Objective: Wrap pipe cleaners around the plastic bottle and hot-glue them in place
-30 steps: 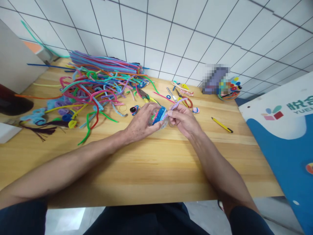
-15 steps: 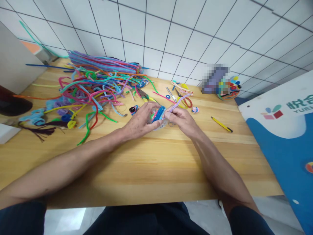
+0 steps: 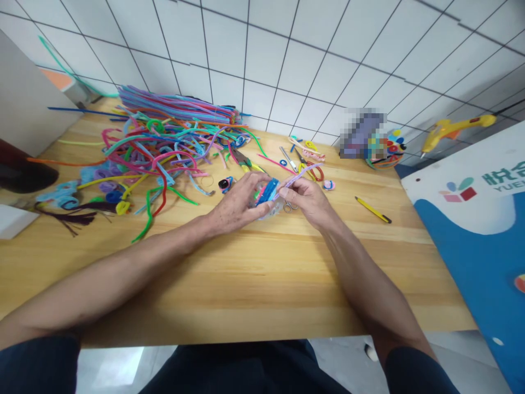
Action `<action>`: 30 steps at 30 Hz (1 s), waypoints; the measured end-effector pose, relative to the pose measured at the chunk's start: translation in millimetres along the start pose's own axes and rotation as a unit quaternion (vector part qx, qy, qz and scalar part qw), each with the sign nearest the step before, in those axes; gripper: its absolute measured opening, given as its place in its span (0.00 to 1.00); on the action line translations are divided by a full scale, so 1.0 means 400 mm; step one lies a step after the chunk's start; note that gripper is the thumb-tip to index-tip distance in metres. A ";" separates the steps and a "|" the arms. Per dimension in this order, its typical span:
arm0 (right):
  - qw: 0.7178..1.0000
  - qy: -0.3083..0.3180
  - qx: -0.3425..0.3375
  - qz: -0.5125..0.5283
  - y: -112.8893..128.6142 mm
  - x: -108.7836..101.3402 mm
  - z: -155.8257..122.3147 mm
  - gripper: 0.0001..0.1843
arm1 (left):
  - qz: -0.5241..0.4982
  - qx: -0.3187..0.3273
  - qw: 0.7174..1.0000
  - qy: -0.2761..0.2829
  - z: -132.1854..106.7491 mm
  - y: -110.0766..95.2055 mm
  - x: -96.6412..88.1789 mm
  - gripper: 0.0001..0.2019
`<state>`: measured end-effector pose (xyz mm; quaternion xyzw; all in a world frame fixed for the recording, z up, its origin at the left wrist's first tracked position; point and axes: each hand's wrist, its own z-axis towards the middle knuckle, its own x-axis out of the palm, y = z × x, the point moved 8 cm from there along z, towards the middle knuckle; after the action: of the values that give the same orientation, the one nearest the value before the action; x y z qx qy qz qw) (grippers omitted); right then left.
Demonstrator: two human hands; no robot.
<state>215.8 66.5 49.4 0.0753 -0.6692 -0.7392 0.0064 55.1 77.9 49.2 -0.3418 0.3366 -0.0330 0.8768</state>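
My left hand (image 3: 241,203) is closed around a small clear plastic container (image 3: 268,195) wrapped with bands of blue pipe cleaner; pink and green show beside the bands. Between the thumb and fingers of my right hand (image 3: 305,198) is a lilac pipe cleaner (image 3: 305,169). One end of it lies against the container's wrapped side, and the other sticks out up and to the right. My fingers hide part of the container. Just under my right hand, the metal finger loops of a small pair of scissors (image 3: 289,207) show on the table.
Left lies a tangled heap of coloured pipe cleaners (image 3: 151,148), with a bundle (image 3: 176,104) behind. Pliers (image 3: 241,158), red-and-yellow scissors (image 3: 315,171) and a yellow craft knife (image 3: 372,210) lie around my hands. A yellow glue gun (image 3: 455,130) is at the right, above a printed board (image 3: 496,210).
A yellow glue gun has come into view at the upper right. My hands keep nearly the same place, with the lilac pipe cleaner held slightly lower against the container.
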 end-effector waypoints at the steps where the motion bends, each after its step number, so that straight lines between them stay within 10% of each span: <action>1: 1.000 -0.008 0.005 0.007 -0.004 -0.005 0.001 0.20 | -0.001 -0.002 1.000 0.002 -0.001 0.001 0.001 0.22; 30: 0.996 -0.064 0.025 0.051 -0.027 0.015 -0.001 0.22 | 0.012 -0.079 0.997 -0.017 -0.008 0.010 -0.007 0.22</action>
<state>210.8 66.5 38.0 -0.0060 -0.6897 -0.7240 -0.0005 50.3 80.0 46.6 -0.4066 0.3272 0.0104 0.8529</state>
